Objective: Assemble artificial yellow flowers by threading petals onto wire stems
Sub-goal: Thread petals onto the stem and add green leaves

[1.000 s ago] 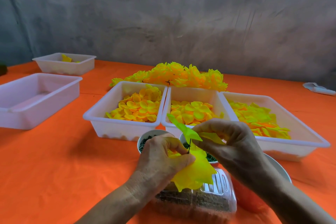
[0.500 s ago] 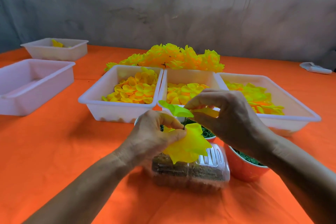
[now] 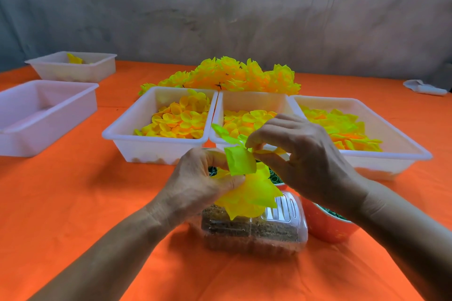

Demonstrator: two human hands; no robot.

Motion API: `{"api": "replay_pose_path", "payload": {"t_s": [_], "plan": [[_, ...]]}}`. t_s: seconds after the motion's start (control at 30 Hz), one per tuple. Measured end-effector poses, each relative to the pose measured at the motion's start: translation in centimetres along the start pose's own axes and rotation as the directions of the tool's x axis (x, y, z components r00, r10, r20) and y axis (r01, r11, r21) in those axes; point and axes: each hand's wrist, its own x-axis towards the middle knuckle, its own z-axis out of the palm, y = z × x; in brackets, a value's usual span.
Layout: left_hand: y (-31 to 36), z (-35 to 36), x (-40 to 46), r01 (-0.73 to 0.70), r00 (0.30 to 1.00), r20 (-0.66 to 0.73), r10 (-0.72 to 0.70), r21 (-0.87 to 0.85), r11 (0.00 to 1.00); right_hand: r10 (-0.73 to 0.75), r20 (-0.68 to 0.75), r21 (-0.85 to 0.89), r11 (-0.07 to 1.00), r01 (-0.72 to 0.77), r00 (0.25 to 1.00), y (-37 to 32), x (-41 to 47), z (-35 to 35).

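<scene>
My left hand [image 3: 203, 178] grips a half-built yellow flower [image 3: 252, 193] by its base, over a clear plastic box [image 3: 256, 230]. My right hand [image 3: 300, 154] pinches a yellow petal [image 3: 241, 161] at the top of the flower, with more petal edges showing between its fingers. The wire stem is hidden by petals and fingers. Three white trays of loose yellow petals stand just behind: left [image 3: 127, 134], middle [image 3: 254, 100] and right [image 3: 401, 139]. Finished yellow flowers [image 3: 230, 76] are heaped behind the trays.
An orange cloth [image 3: 73, 203] covers the table. A red bowl [image 3: 327, 227] with green bits sits under my right wrist. An empty white tray [image 3: 49, 115] and a smaller one [image 3: 73, 68] with a petal stand far left. A white object [image 3: 423, 87] lies far right.
My right hand has brought the petal lower against the flower, and the petal now stands flat between my two hands. The camera has tilted up a little.
</scene>
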Motion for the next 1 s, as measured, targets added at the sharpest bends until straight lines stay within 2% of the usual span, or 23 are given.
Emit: {"api": "replay_pose_path", "payload": {"t_s": [0.13,0.3,0.4,0.47,0.53,0.6,0.7,0.83,1.0], "plan": [[-0.3,0.0,0.0,-0.041,0.999,-0.005,0.041,-0.001,0.999,-0.056,-0.007,-0.084,0.995,0.055,0.998,0.0,-0.2,0.0],[-0.1,-0.1,-0.3,-0.118,0.993,-0.032,0.117,-0.015,0.993,-0.093,0.031,-0.073,0.993,0.095,0.995,0.3,-0.1,0.1],[0.0,-0.3,-0.5,-0.138,0.982,-0.127,0.137,0.002,0.990,-0.086,0.062,-0.035,0.995,0.089,0.994,0.6,-0.3,0.3],[0.0,-0.6,-0.6,-0.111,0.955,-0.262,0.138,0.115,0.987,-0.084,0.067,-0.015,0.996,0.085,0.994,0.8,-0.4,0.4],[0.2,-0.8,-0.6,-0.111,0.902,-0.363,0.235,0.331,0.937,-0.081,0.067,-0.005,0.997,0.082,0.994,0.9,-0.5,0.6],[0.5,-0.9,-0.6,-0.211,0.858,-0.326,0.396,0.478,0.853,-0.076,0.069,0.001,0.997,0.076,0.995,1.1,-0.7,0.8],[0.6,-1.0,-0.6,-0.364,0.801,-0.187,0.569,0.601,0.711,-0.077,0.074,0.015,0.997,0.076,0.994,1.1,-0.9,1.0],[0.2,-0.9,-0.5,-0.434,0.746,-0.095,0.660,0.683,0.588,-0.071,0.069,0.032,0.997,0.069,0.995,1.2,-1.0,1.1],[0.0,-0.9,-0.5,-0.488,0.725,-0.032,0.688,0.681,0.546,-0.055,0.070,0.004,0.998,0.055,0.996,1.0,-1.5,1.5]]}}
